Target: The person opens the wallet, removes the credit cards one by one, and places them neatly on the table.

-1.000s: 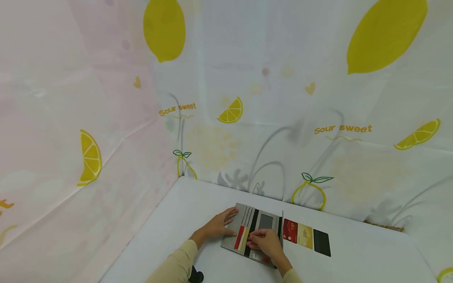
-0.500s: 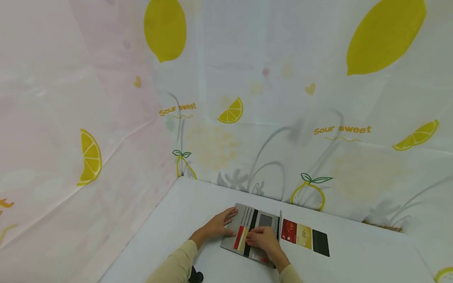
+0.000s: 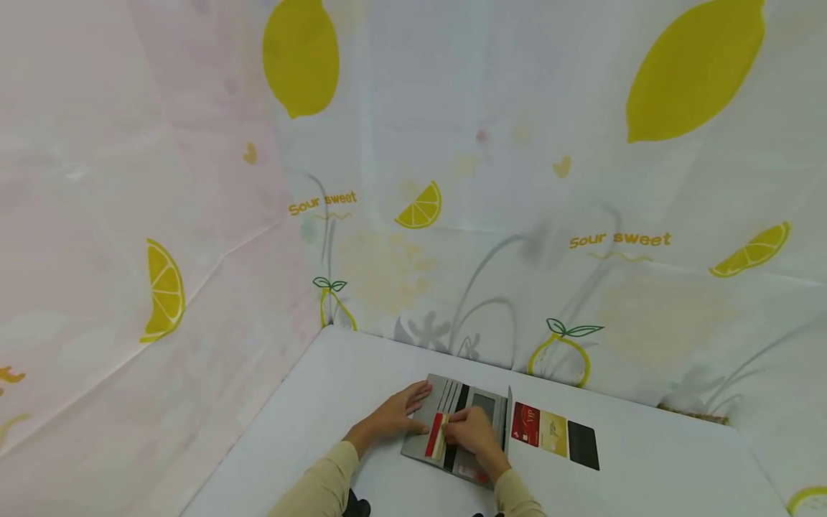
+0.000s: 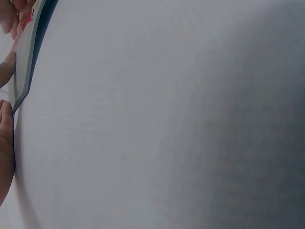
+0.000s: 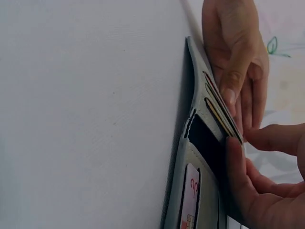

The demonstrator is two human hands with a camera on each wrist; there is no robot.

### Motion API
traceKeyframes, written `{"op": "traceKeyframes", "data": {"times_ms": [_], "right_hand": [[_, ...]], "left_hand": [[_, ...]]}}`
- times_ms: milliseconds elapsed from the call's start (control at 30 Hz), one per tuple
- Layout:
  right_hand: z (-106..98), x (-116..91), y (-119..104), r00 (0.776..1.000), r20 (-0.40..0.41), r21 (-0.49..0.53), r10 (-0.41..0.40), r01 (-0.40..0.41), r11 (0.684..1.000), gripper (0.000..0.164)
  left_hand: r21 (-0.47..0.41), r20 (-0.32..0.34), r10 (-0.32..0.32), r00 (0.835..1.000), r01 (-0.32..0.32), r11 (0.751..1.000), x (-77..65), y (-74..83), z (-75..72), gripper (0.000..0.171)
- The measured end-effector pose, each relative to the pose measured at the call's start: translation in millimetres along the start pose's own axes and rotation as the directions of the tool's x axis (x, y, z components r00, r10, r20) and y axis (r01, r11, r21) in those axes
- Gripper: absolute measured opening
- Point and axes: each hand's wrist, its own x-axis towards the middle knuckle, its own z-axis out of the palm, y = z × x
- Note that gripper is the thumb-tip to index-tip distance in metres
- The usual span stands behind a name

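Note:
A grey wallet (image 3: 413, 444) lies unfolded on the white table. Red and gold cards show as strips in its left flap's slots, the red card (image 3: 433, 436) leftmost. My left hand (image 3: 393, 416) rests on this flap, fingers stretched over its outer edge and thumb on its face. With curled fingers, my right hand (image 3: 474, 433) pinches the gold card (image 3: 441, 449) at its right edge; the right wrist view shows thumb and finger (image 5: 274, 138) at the ends of the slotted cards. Another card (image 5: 189, 193) sits in the wallet's window pocket, partly hidden in the head view by my right hand.
Right of the wallet lie a red VIP card (image 3: 526, 424), a gold card (image 3: 553, 433) and a black card (image 3: 583, 445) in a row. A black object (image 3: 357, 505) shows beside my left sleeve. Lemon-printed cloth (image 3: 452, 273) stands behind and left of the table.
My right hand has shifted slightly left and up, from the wallet's dark middle onto the gold card's edge. My left hand stays on the left flap.

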Motion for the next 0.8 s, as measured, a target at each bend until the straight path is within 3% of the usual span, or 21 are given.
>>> {"op": "traceKeyframes", "data": {"times_ms": [100,533,800], "right_hand": [[2.5,2.4,1.7,0.999,-0.035,-0.027,-0.017,0.016,0.999,0.024],[5.8,-2.6,1.4,0.993,-0.118,0.038,-0.011,0.016,0.999,0.018],[2.2,-3.1,4.6,0.992,-0.121,0.056,0.022,-0.016,0.998,0.019]], "left_hand": [[-0.004,0.006,0.008,1.0,-0.008,1.0,-0.2,1.4,-0.4,0.094],[-0.022,-0.002,-0.026,1.0,0.026,0.999,0.9,1.5,-1.2,0.094],[-0.015,0.007,-0.025,1.0,0.025,1.0,-0.7,6.6,0.1,0.091]]}}
